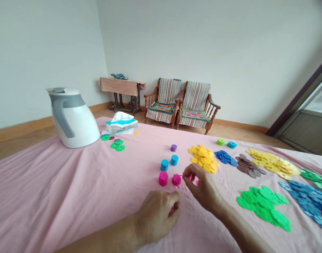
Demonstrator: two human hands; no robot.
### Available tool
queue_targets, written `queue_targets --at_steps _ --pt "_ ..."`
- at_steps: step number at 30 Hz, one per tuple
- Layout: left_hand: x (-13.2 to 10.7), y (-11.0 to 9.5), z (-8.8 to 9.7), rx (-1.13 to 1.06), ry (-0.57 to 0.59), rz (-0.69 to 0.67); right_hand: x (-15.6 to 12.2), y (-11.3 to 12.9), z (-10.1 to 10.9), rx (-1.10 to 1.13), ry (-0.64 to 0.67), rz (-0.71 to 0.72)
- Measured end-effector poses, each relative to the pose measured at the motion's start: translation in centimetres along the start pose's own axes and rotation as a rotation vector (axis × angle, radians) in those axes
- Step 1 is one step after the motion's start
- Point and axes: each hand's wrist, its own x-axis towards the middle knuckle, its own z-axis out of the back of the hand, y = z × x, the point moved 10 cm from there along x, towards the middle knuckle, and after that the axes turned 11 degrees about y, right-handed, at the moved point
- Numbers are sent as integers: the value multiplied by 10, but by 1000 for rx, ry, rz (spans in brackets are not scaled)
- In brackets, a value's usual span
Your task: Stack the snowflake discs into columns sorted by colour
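My right hand pinches a thin pink flower-shaped disc edge-on, just above a short pink stack. Some more pink pieces show partly behind its fingers. My left hand rests on the cloth nearer me, its fingers curled in a loose fist with nothing visible in them. Just beyond it stands a taller pink stack. Behind the pink stacks are two light-blue stacks, one left and one right, with a purple stack farther back.
A pink cloth covers the table. Loose disc piles lie to the right: yellow, dark blue, brown, green and blue. At left stand a white jug and a tissue box. Two chairs stand beyond.
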Motion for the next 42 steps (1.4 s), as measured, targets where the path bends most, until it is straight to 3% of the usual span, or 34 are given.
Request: queue_targets --at_steps 5,14,25,32,36,42 --pt "0 0 -1 6 11 3 -4 9 -7 -84 -41 108" --pt "0 -2 1 -7 34 4 -4 7 -23 -144 77 88" --pt "0 -3 0 17 12 -12 -5 7 -26 -155 110 86" --pt "0 -1 0 -3 26 6 -6 8 -21 -169 51 94" --pt "1 -3 0 1 33 -3 -6 8 -19 -108 17 64" --pt "1 -3 0 4 30 4 -4 -8 -36 -39 37 -57"
